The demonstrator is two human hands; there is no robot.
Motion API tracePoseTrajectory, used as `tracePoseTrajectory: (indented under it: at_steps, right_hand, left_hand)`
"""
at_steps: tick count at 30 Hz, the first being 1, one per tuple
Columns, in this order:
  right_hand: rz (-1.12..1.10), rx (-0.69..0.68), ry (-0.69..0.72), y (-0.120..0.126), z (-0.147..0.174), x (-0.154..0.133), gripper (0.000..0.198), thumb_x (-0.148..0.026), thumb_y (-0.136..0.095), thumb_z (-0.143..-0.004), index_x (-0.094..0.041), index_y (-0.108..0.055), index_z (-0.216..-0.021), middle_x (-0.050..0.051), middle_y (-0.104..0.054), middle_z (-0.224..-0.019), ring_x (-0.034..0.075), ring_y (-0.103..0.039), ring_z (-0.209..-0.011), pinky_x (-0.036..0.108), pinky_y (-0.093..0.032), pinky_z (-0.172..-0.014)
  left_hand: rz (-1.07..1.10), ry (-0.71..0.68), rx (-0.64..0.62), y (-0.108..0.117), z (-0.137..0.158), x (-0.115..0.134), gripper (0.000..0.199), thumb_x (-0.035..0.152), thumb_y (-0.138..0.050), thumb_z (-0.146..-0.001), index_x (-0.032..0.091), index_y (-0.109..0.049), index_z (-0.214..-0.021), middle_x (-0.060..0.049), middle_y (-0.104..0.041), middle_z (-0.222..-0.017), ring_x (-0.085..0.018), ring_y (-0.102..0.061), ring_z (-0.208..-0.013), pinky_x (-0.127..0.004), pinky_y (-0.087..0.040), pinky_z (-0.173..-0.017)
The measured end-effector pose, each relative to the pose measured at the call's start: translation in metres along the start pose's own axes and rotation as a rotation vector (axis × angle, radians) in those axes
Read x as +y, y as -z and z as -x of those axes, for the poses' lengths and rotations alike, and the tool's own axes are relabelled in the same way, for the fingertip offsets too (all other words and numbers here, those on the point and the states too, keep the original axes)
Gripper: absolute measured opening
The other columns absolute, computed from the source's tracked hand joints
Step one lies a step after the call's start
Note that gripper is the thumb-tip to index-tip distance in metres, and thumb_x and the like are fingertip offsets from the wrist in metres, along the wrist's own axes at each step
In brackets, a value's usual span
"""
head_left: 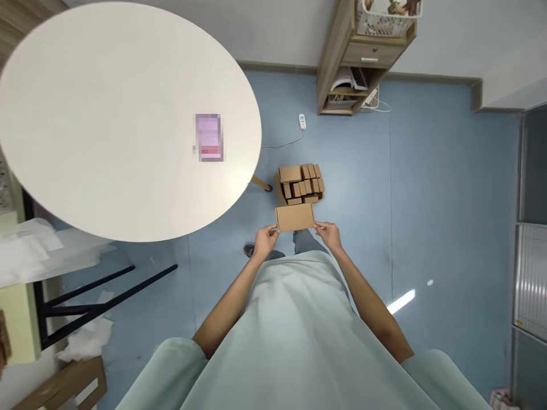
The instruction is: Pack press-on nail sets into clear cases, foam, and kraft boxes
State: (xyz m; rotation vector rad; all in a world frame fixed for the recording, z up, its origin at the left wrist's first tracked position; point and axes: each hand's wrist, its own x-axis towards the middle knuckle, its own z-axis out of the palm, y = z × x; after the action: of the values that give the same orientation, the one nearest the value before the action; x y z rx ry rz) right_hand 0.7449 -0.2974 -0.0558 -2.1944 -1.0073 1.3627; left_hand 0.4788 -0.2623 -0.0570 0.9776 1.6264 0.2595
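Note:
A flat brown cardboard box (294,218) is held level in front of my body, one end in each hand. My left hand (265,240) pinches its left end, thumb and fingers closed on the edge. At the opposite end, my right hand (329,234) grips the right edge the same way. Just beyond the held box, several small cardboard boxes (302,187) stand packed together in a larger brown container (278,191) on the floor. The held box overlaps the near side of that container in view.
A round white table (128,125) fills the upper left, with a blurred pink-purple item (209,138) on it. On the blue floor (354,188) lies a white power strip (302,121) with a cord. A wooden cabinet (376,54) stands against the wall; black metal legs (106,304) jut out at left.

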Motion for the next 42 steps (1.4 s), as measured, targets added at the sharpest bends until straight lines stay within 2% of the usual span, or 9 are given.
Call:
tracePoseTrajectory:
  at_steps: [5,9,12,18,22,26,31,37,42]
  right_hand:
    - [0.179,-0.032,0.039,0.023,-0.057,0.004,0.027,-0.031,-0.067,-0.096,-0.023,-0.085,-0.114,0.007,-0.083,-0.113,0.021,-0.077,-0.085,0.033,-0.058,-0.091]
    - [0.255,-0.067,0.037,0.015,-0.096,0.0,0.028,-0.028,-0.064,-0.099,-0.024,-0.084,-0.117,0.006,-0.083,-0.109,0.022,-0.077,-0.092,0.032,-0.056,-0.091]
    - [0.302,-0.082,0.021,-0.001,-0.129,0.003,0.029,-0.028,-0.065,-0.098,-0.024,-0.084,-0.119,0.007,-0.083,-0.113,0.023,-0.077,-0.094,0.032,-0.056,-0.091]
    - [0.368,-0.105,-0.032,-0.048,-0.214,0.035,0.031,-0.027,-0.064,-0.098,-0.023,-0.083,-0.122,0.006,-0.083,-0.11,0.023,-0.077,-0.095,0.032,-0.056,-0.094]
    - [0.43,-0.112,-0.036,-0.081,-0.271,0.063,0.03,-0.026,-0.063,-0.098,-0.023,-0.084,-0.118,0.006,-0.083,-0.114,0.026,-0.076,-0.107,0.032,-0.054,-0.099]
    - [0.494,-0.162,-0.043,-0.105,-0.315,0.088,0.028,-0.026,-0.062,-0.098,-0.024,-0.085,-0.115,0.005,-0.083,-0.111,0.028,-0.075,-0.108,0.036,-0.055,-0.101]
    - [0.492,-0.212,-0.02,-0.124,-0.348,0.111,0.029,-0.021,-0.057,-0.099,-0.021,-0.085,-0.105,0.007,-0.083,-0.101,0.025,-0.075,-0.097,0.031,-0.055,-0.092]
    - [0.486,-0.203,-0.058,-0.133,-0.359,0.119,0.029,-0.022,-0.055,-0.099,-0.02,-0.082,-0.107,0.01,-0.083,-0.106,0.024,-0.074,-0.101,0.029,-0.054,-0.091]
    - [0.406,-0.158,-0.111,-0.119,-0.33,0.095,0.031,-0.021,-0.056,-0.098,-0.02,-0.08,-0.117,0.011,-0.081,-0.116,0.027,-0.074,-0.114,0.037,-0.054,-0.104]
  left_hand:
    - [-0.09,0.045,0.09,-0.039,-0.04,0.033,0.033,0.015,-0.069,-0.093,0.014,-0.078,-0.125,-0.013,-0.083,-0.11,-0.026,-0.079,-0.105,-0.036,-0.058,-0.101]
    - [-0.1,0.084,0.13,-0.048,-0.076,0.045,0.033,0.011,-0.066,-0.094,0.014,-0.078,-0.125,-0.013,-0.082,-0.117,-0.024,-0.078,-0.108,-0.034,-0.057,-0.101]
    - [-0.169,0.131,0.136,-0.048,-0.111,0.043,0.031,0.014,-0.068,-0.094,0.015,-0.08,-0.122,-0.013,-0.083,-0.111,-0.026,-0.079,-0.104,-0.036,-0.057,-0.101]
    - [-0.244,0.138,0.123,-0.063,-0.204,0.008,0.031,0.013,-0.065,-0.091,0.019,-0.083,-0.116,-0.008,-0.083,-0.111,-0.026,-0.077,-0.107,-0.032,-0.055,-0.1]
    - [-0.268,0.131,0.093,-0.076,-0.263,-0.028,0.031,0.013,-0.064,-0.09,0.019,-0.084,-0.112,-0.007,-0.083,-0.107,-0.025,-0.077,-0.102,-0.031,-0.055,-0.096]
    - [-0.284,0.12,0.056,-0.087,-0.308,-0.062,0.026,0.014,-0.065,-0.09,0.02,-0.083,-0.108,-0.006,-0.083,-0.109,-0.025,-0.077,-0.1,-0.032,-0.055,-0.097]
    - [-0.285,0.104,0.058,-0.101,-0.351,-0.091,0.023,0.013,-0.066,-0.09,0.019,-0.083,-0.106,-0.008,-0.082,-0.109,-0.026,-0.076,-0.1,-0.034,-0.055,-0.097]
    - [-0.364,0.088,0.05,-0.115,-0.376,-0.1,0.023,0.014,-0.065,-0.09,0.02,-0.084,-0.103,-0.01,-0.082,-0.102,-0.028,-0.075,-0.103,-0.035,-0.055,-0.099]
    - [-0.418,0.119,-0.031,-0.109,-0.335,-0.071,0.028,0.012,-0.064,-0.089,0.02,-0.084,-0.106,-0.012,-0.081,-0.107,-0.031,-0.074,-0.108,-0.039,-0.055,-0.102]
